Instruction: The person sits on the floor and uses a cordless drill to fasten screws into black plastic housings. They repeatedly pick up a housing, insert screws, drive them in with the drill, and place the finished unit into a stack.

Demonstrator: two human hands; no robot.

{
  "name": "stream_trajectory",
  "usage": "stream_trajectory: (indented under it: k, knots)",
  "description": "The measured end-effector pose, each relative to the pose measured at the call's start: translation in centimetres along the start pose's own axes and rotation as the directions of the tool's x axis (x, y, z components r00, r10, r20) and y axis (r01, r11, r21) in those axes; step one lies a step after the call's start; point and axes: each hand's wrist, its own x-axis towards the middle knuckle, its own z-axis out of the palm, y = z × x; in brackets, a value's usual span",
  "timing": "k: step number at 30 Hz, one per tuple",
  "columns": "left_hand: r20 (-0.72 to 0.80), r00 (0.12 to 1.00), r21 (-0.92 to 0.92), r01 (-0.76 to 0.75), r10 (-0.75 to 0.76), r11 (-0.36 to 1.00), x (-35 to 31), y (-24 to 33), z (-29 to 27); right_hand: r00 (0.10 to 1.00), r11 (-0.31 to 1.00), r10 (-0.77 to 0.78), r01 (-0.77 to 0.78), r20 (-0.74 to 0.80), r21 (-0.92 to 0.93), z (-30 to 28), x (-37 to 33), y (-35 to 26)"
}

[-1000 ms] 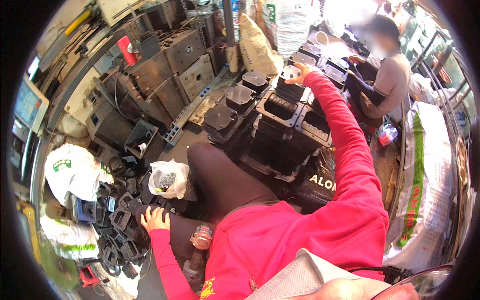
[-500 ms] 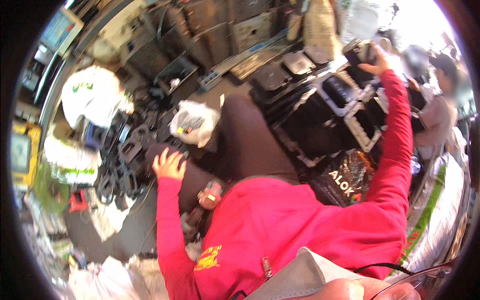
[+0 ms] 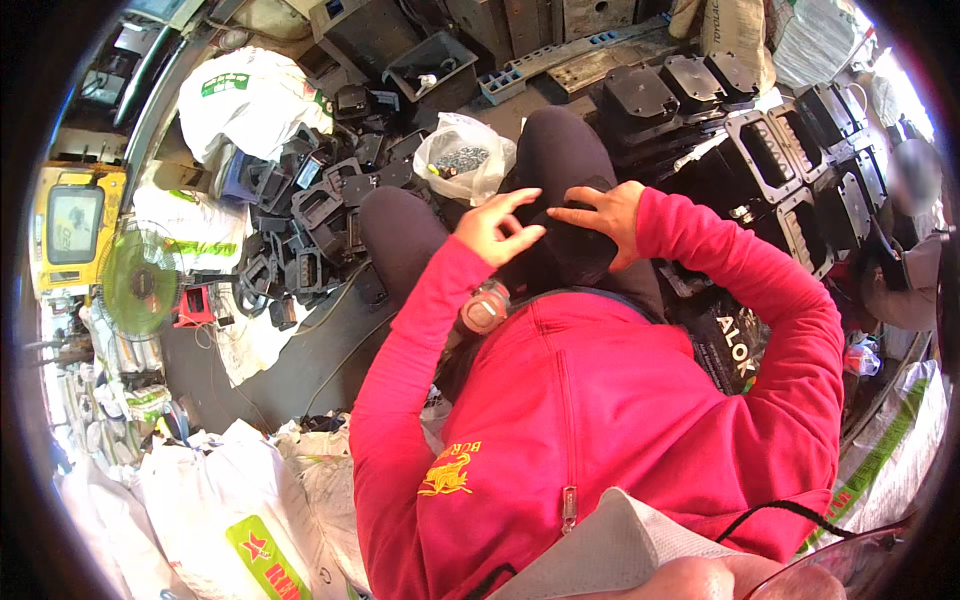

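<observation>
My left hand [image 3: 500,228] is over my lap, thumb and fingers apart, with nothing visible in it. Facing it, my right hand [image 3: 610,217] is held over my right thigh [image 3: 570,150], its fingers stretched toward the left hand. A small gap separates the two hands. Whether a dark piece lies on the dark trousers under them, I cannot tell. Just beyond the hands, a white plastic bag [image 3: 497,165] holds small metal pieces [image 3: 460,160]. A round brownish object [image 3: 485,308] shows beside my left forearm.
Black plastic frames [image 3: 318,205] are heaped at left; stacked black housings [image 3: 765,150] stand at right. A green fan [image 3: 140,280], a yellow-framed screen [image 3: 75,225] and white sacks [image 3: 235,500] are at left. A grey bin [image 3: 435,65] stands ahead. A person [image 3: 905,285] is at far right.
My right hand has come back from the stacked housings at far right to my lap. The left hand has moved rightward from my left knee to meet it. The view has shifted.
</observation>
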Motion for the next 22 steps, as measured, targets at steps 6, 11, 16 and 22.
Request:
stream_trajectory:
  k: [6, 11, 16, 22]
  knots:
    - [0.038, 0.999, -0.1, -0.029, 0.033, 0.995, 1.9, 1.0, 1.4, 0.804, -0.043, 0.594, 0.048, -0.013, 0.998, 3.5, 0.1, 0.3]
    - [-0.163, 0.938, 0.042, -0.303, 0.305, 0.952, 2.0, 2.4, 1.4, 0.797, -0.722, 0.579, 0.401, 0.174, 0.564, 2.4, -0.2, -2.6]
    - [-0.173, 0.784, 0.399, -0.498, 0.596, 0.77, 1.5, 4.7, 1.9, 0.854, -0.781, 0.512, 0.417, 0.093, 0.466, 2.2, 1.0, -4.6]
    - [-0.023, 0.876, 0.479, -0.412, 0.481, 0.775, 0.7, 5.0, 3.2, 0.792, -0.667, 0.591, 0.374, 0.153, 0.644, 2.8, 1.8, -6.3]
